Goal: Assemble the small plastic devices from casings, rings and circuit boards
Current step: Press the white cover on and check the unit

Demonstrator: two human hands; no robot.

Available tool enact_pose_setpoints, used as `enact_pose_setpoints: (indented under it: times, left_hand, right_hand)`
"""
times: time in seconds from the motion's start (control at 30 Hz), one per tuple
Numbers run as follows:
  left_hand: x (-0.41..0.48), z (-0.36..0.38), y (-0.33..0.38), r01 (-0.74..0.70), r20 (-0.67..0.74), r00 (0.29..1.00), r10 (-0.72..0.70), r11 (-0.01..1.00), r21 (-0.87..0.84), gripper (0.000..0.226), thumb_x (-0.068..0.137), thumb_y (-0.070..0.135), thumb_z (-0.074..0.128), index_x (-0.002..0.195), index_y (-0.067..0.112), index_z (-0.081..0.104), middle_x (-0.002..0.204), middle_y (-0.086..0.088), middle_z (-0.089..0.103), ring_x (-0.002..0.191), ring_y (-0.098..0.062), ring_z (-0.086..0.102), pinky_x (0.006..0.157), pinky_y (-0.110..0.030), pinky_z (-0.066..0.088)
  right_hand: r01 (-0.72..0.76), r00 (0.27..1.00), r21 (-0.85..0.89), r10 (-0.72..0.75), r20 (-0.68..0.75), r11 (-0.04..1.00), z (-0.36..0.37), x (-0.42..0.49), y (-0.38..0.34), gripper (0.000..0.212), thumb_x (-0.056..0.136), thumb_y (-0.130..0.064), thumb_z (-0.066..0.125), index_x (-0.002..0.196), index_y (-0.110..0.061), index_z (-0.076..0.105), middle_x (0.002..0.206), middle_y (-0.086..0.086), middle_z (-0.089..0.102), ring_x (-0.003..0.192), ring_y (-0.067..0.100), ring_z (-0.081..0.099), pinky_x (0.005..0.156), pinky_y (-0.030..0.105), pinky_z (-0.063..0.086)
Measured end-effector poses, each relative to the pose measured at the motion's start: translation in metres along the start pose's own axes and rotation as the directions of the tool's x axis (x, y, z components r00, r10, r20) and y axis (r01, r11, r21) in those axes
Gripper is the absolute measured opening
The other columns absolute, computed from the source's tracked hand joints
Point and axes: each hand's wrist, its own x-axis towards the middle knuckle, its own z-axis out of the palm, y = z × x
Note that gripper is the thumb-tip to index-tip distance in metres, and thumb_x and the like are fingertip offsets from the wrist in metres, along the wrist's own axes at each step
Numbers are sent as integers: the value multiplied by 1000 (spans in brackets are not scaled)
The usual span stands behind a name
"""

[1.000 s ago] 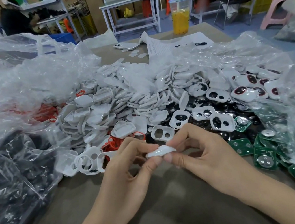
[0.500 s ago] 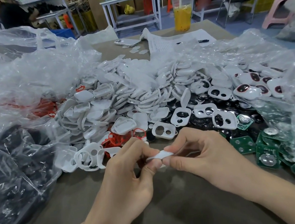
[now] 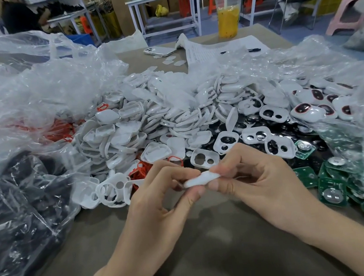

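Observation:
A small white casing is held edge-on above the table, just in front of the parts heap. My left hand pinches its left end between thumb and fingers. My right hand pinches its right end the same way. Behind the hands lies a big heap of white casings. Red rings show among them. Green circuit boards with round metal cells lie at the right. Assembled white devices with dark red-rimmed windows sit at the far right of the heap.
Crumpled clear plastic bags flank the heap on both sides; a bag of dark parts fills the left. A phone, papers and a cup of orange drink stand at the table's far end. Brown table lies under my forearms.
The hands and the casing have stayed together in front of the heap, shifting only slightly; the casing is tilted a little more with its right end raised.

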Motion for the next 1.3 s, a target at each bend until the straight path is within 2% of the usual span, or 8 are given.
enact_pose_setpoints:
  times: [0.13, 0.3, 0.47, 0.67, 0.9, 1.07, 1.17, 1.3]
  left_hand:
    - [0, 8, 3, 1, -106, 994, 8, 996, 89, 12, 86, 32, 66, 98, 35, 63, 93, 17, 59, 90, 2, 61, 78, -5, 40]
    - [1, 9, -3, -130, -115, 983, 144, 984, 118, 13, 93, 25, 66, 105, 26, 63, 98, 18, 51, 94, 2, 59, 82, -6, 40]
    - [4, 7, 3, -61, -89, 994, 57, 997, -40, 25, 91, 33, 72, 110, 40, 58, 106, 16, 62, 98, -8, 66, 82, -10, 46]
    - [4, 2, 1, -80, -142, 986, 88, 995, 60, 16, 87, 22, 76, 98, 29, 67, 92, 20, 57, 84, 4, 62, 73, -3, 40]
    - [1, 3, -1, -116, -35, 992, 122, 984, 139, 11, 92, 25, 63, 100, 32, 65, 105, 18, 52, 97, -1, 61, 78, -7, 43]
    - [2, 5, 1, 141, 60, 989, -136, 987, -81, 28, 81, 46, 74, 104, 44, 59, 117, 15, 60, 108, -13, 65, 85, -17, 50]
    - [5, 6, 6, 360, 122, 933, -338, 873, -329, 30, 79, 52, 71, 108, 49, 62, 105, 7, 71, 91, -13, 71, 77, -21, 53]
    - [12, 5, 11, 416, 221, 909, -355, 812, -408, 14, 89, 39, 67, 102, 35, 70, 94, 0, 73, 67, -13, 65, 68, -26, 56]
  right_hand:
    - [30, 994, -65, -36, -103, 997, 7, -1, 1, 20, 76, -28, 79, 74, -44, 68, 89, -7, 73, 82, 15, 70, 76, 42, 57]
    - [50, 996, 15, -49, -72, 999, 6, 0, -1, 20, 78, -27, 80, 78, -43, 67, 95, -8, 71, 89, 13, 70, 81, 27, 55]
    - [-28, 999, 181, 36, -39, 983, 2, 1, -4, 11, 74, -26, 76, 77, -35, 69, 90, -9, 73, 79, 10, 65, 69, 22, 50]
    - [-139, 990, 353, 130, 47, 925, 1, 6, 0, 15, 73, -28, 84, 84, -31, 74, 105, 0, 76, 99, 17, 73, 87, 23, 56]
    - [-327, 943, 521, 308, 127, 788, -2, 10, 10, 58, 43, -44, 100, 91, -17, 80, 90, 6, 77, 90, 16, 74, 82, 22, 57]
    - [-278, 960, 403, 267, 85, 872, -8, 10, 4, 37, 67, -32, 90, 102, -30, 76, 112, 5, 76, 108, 25, 71, 99, 35, 55]
    - [-240, 971, 329, 229, 73, 913, -10, 11, 1, 33, 76, -22, 77, 108, -31, 75, 114, -1, 76, 105, 22, 72, 89, 26, 57]
    - [-206, 978, 307, 184, 102, 929, -8, 9, -2, 39, 81, -16, 73, 119, -24, 70, 114, -1, 76, 105, 16, 73, 85, 16, 53]
